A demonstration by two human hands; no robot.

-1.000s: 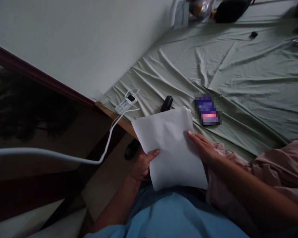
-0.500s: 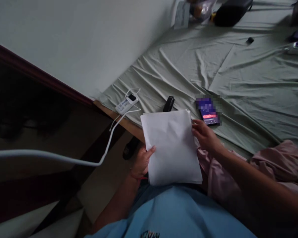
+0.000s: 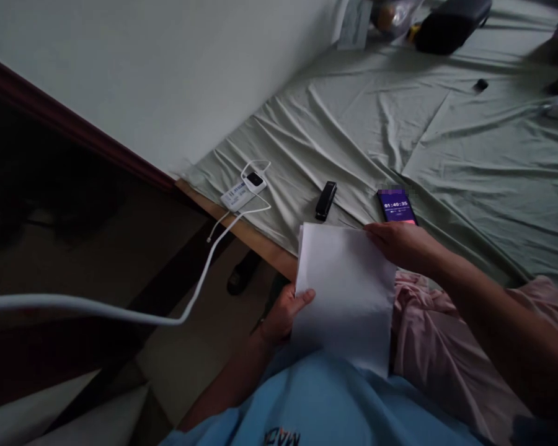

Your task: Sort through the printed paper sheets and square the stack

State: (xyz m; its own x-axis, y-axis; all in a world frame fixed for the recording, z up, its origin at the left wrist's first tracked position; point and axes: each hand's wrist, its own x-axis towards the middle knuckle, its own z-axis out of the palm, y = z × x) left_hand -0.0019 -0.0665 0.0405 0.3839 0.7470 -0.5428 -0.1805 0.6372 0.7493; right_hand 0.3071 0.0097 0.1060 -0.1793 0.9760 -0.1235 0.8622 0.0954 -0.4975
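Note:
A small stack of white paper sheets [image 3: 344,291] lies over my lap, close to my blue shirt. My left hand [image 3: 288,313] grips its left edge, thumb on top and fingers hidden underneath. At the far right corner, the fingers of my right hand [image 3: 402,244] close on the paper's edge. Just beyond the sheets, a black stapler [image 3: 326,201] rests on the bed. A phone [image 3: 397,206] showing a timer lies behind my right hand, which covers its lower part.
The bed has a wrinkled green sheet [image 3: 353,130] and a wooden edge [image 3: 242,232]. A white power strip [image 3: 238,196] with a smartwatch-like device [image 3: 255,180] sits near the wall. A white cable [image 3: 199,279] hangs across the left. Pink cloth [image 3: 439,334] lies at right.
The paper has shifted right and toward my body, turning slightly, with both hands following. My right hand has moved onto the corner and now covers part of the phone. The stapler is fully uncovered.

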